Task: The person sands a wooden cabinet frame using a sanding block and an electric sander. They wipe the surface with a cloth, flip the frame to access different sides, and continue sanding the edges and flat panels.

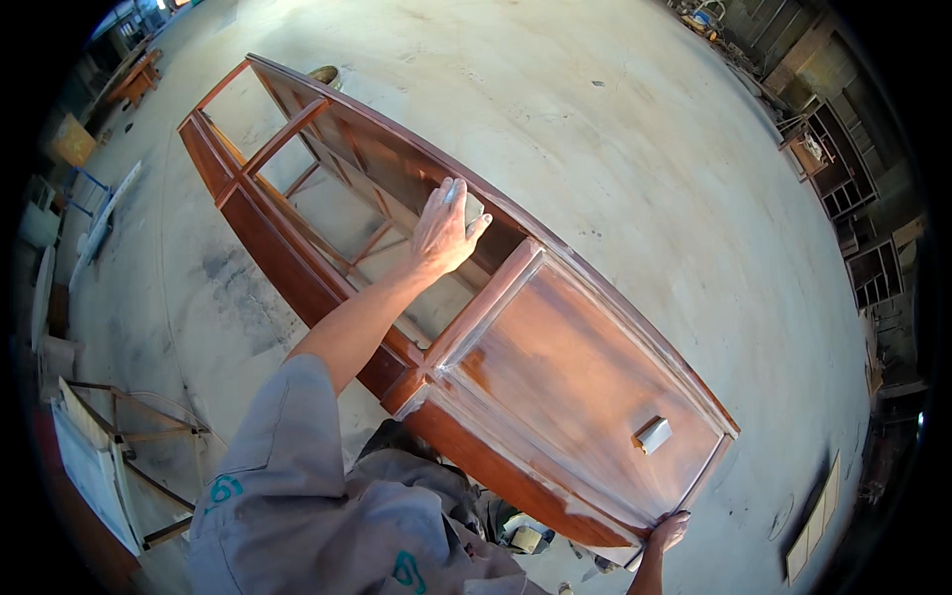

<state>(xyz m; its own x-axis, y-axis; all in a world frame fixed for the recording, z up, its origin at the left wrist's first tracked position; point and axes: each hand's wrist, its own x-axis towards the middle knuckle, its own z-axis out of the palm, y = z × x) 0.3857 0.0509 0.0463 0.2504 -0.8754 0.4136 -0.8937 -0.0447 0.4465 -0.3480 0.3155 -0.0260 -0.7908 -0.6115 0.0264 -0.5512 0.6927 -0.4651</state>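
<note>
A long reddish-brown wooden cabinet frame (327, 288) lies across the view, with open bays at its far left and a solid panel (565, 367) at its near right. My left hand (446, 230) reaches over an open bay to the far long rail. Its fingers close round a pale grey pad, apparently folded sandpaper (473, 208), pressed at the rail. My right hand (668, 532) grips the frame's near right corner; its fingertips are partly hidden. Whitish dust coats the panel and its mouldings. A folded piece of sandpaper (653, 434) rests on the panel.
Pale concrete floor (654, 149) surrounds the frame. A round container (325, 75) stands behind its far edge. At lower left is a wooden-legged stand (129, 446). Dark shelf units (838, 164) line the right side. A pale slatted board (813, 521) lies at lower right.
</note>
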